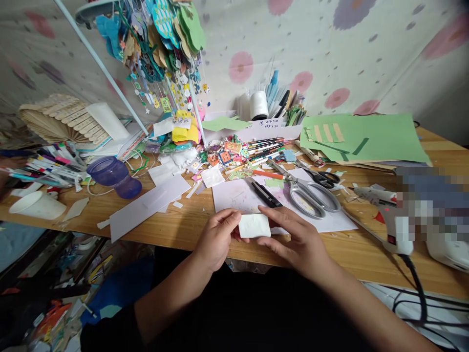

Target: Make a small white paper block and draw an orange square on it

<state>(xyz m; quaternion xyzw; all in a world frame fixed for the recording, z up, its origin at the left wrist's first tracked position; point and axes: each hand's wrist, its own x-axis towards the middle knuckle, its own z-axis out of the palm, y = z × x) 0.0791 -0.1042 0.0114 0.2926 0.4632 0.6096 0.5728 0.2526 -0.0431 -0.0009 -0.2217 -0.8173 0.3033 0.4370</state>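
Observation:
Over the table's front edge, my left hand (pixel 217 235) pinches the left end of a small white paper rectangle (pixel 254 226), thumb on its face and fingers behind. My right hand (pixel 297 235) curves round the other end, index finger at the top edge and thumb at the bottom edge. The paper looks slightly thick; whether it is folded I cannot tell. Just beyond the hands lies a black utility knife (pixel 264 193) on a white sheet (pixel 232 195). Large silver-handled scissors (pixel 311 198) rest on the same sheet, to the right of the knife.
A glue gun (pixel 394 215) with a cable stands at the right. Behind it lie green paper sheets (pixel 388 137). Paper scraps, brushes and small cutouts crowd the middle. At left are a purple cup (pixel 117 176), markers (pixel 54 164) and a white paper cup (pixel 36 205). Paper decorations (pixel 157 44) hang above.

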